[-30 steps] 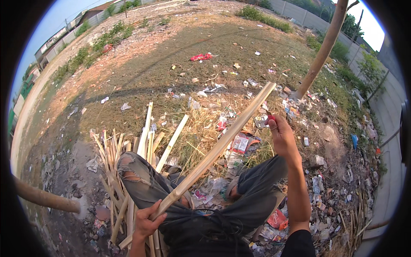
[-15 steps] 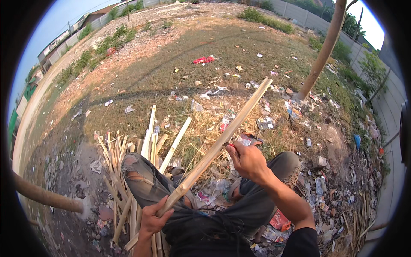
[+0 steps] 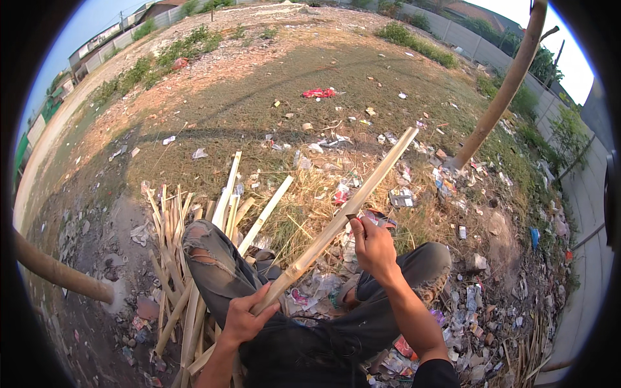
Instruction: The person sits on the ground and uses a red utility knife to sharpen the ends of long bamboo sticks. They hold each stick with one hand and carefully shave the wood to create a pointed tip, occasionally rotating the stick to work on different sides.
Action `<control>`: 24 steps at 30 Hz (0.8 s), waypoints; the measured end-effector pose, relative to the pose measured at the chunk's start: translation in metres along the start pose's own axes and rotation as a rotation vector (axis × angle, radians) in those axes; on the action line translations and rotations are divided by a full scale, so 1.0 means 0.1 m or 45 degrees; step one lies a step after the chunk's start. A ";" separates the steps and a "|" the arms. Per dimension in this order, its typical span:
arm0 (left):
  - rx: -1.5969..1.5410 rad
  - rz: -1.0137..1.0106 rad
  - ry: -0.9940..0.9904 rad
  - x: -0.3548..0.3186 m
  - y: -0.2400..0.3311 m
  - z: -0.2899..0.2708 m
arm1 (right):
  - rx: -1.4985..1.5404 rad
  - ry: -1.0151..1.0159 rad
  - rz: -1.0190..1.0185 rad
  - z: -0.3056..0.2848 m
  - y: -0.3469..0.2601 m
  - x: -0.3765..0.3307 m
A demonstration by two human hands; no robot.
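A long split bamboo strip (image 3: 317, 247) slants from my lap up and away to the right, across my bent knees. My left hand (image 3: 249, 318) is wrapped round its near end, just below a node. About midway along the strip, my right hand (image 3: 375, 249) is closed on a small knife (image 3: 352, 218). Red of the knife's handle shows between the fingers, and its dark blade rests at the strip's right edge. Most of the handle is hidden in my fist.
A pile of bamboo strips (image 3: 169, 226) lies beside my left leg, some leaning past my knee. A wooden post (image 3: 501, 97) rises at right and another pole (image 3: 61, 271) at left. Litter (image 3: 475, 301) covers the ground near a concrete wall (image 3: 585, 271).
My left hand and the strip's near end have shifted up and right. The knife is still at the strip's edge, in my right hand. The whole view has turned slightly.
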State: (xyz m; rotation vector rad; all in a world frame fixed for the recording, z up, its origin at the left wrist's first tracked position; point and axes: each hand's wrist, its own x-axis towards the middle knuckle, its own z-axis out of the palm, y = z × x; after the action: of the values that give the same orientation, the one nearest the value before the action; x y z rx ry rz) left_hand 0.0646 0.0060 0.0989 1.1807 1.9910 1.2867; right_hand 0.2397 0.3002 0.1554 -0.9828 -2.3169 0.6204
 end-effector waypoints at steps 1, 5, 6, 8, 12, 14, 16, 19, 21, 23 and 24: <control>-0.009 -0.015 -0.028 -0.02 0.01 0.02 | 0.098 0.045 0.103 -0.06 0.14 0.10; -0.040 0.002 0.019 0.02 0.01 0.06 | 0.037 -0.242 -0.046 0.23 -0.18 -0.31; -0.048 -0.009 0.006 0.04 0.01 0.04 | 0.123 -0.171 -0.086 0.40 -0.24 -0.45; -0.055 -0.030 -0.007 0.01 -0.02 0.03 | -0.006 -0.289 -0.011 0.25 -0.16 -0.31; -0.076 -0.017 0.023 -0.02 -0.02 0.11 | 0.088 -0.324 0.124 0.14 -0.20 -0.19; -0.091 -0.034 0.023 0.02 -0.01 0.12 | 0.234 -0.287 0.013 0.37 -0.28 -0.45; -0.111 -0.120 -0.022 0.01 0.01 0.06 | 0.150 -0.399 0.048 0.33 -0.21 -0.44; -0.143 -0.096 -0.015 0.01 0.01 0.10 | 0.081 -0.447 0.056 0.29 -0.18 -0.39; -0.135 -0.147 -0.058 0.01 0.04 0.08 | 0.025 -0.435 0.032 0.22 -0.28 -0.35; -0.136 -0.150 -0.079 0.02 0.04 0.07 | 0.012 -0.413 0.061 0.22 -0.31 -0.34; -0.141 -0.129 -0.079 0.04 0.02 0.08 | 0.028 -0.397 0.102 0.26 -0.29 -0.35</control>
State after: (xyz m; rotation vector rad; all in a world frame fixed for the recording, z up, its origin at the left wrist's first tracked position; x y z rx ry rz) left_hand 0.0698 0.0135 0.0970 1.0418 1.8846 1.2771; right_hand 0.2291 0.2509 0.1429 -1.0340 -2.5411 0.8847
